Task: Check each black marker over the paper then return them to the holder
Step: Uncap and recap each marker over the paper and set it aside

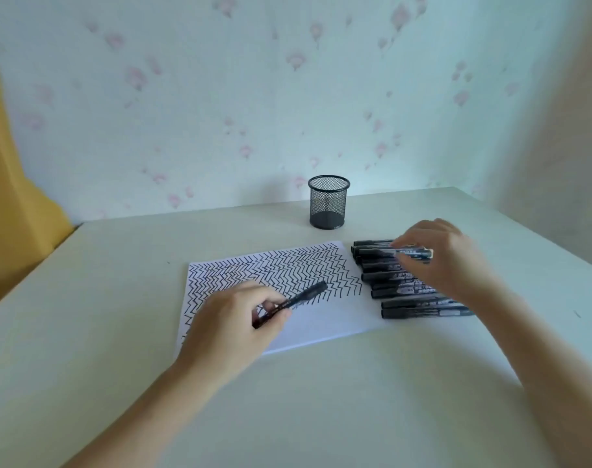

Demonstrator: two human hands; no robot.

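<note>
Black mesh holder (328, 202) empty; left hand (234, 319) grips marker (301, 296), right hand (443, 255) pinches another marker (375, 252).

Left hand (234, 319): I see it low and forward, forearm bare, fingers curled, pinching a marker (293, 301) between thumb and fingertips. Right hand (443, 258): I see it reached further out, palm down, fingers bent, gripping another marker (394, 253) near its top.
</note>
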